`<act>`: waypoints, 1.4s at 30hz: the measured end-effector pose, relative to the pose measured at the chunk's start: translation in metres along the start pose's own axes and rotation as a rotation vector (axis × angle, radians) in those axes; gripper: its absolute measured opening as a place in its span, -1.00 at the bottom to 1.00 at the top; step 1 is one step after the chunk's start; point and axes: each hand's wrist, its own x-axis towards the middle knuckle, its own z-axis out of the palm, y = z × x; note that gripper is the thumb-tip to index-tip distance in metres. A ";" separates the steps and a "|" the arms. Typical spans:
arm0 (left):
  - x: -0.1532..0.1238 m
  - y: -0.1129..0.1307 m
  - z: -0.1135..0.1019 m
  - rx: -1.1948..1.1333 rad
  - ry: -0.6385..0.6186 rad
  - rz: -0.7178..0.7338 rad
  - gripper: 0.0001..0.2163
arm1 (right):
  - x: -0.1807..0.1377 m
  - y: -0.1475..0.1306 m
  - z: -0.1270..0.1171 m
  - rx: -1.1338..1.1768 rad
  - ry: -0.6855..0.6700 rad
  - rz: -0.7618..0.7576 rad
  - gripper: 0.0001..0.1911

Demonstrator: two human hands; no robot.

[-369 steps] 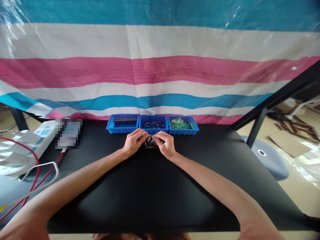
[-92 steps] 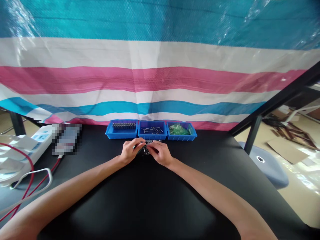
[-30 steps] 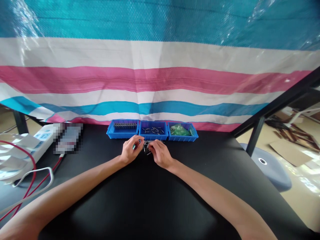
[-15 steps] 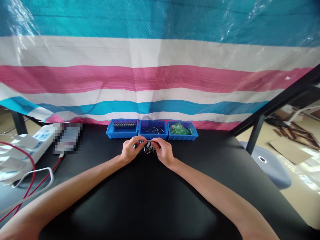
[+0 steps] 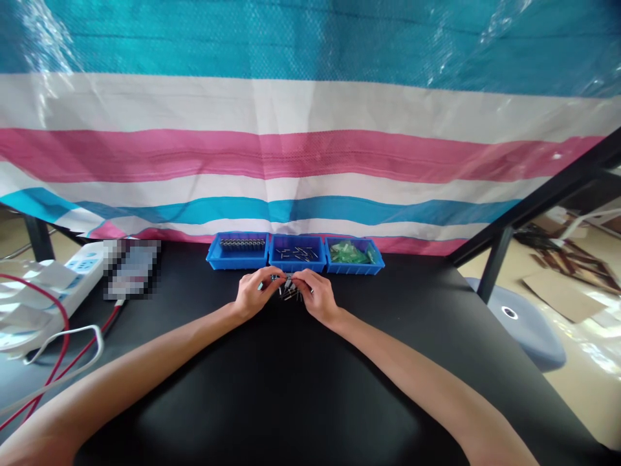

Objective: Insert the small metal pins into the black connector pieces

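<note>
My black surface [image 5: 291, 388] runs up to a striped tarp [image 5: 310, 155], which hangs behind the middle bin [image 5: 297, 264]. Far left of that bin lies one power strip [image 5: 82, 262]. Three blue bins stand in a row. Just in front of the middle bin is one pile of small metal pins [image 5: 290, 290]. My left hand [image 5: 253, 299] and right hand [image 5: 317, 301] flank the pile, each grip pinched nearly closed at it. I cannot tell whether either holds a pin. Far right of the bin stands one grey stool [image 5: 524, 323].

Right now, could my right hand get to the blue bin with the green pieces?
Probably yes. The right hand sits just in front of the green-filled bin, with only black table between them. Its fingers are at the small metal parts, though.
</note>
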 end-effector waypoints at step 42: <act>0.006 0.000 -0.005 -0.072 -0.086 0.056 -0.88 | 0.000 -0.005 0.000 -0.010 0.080 0.030 -0.84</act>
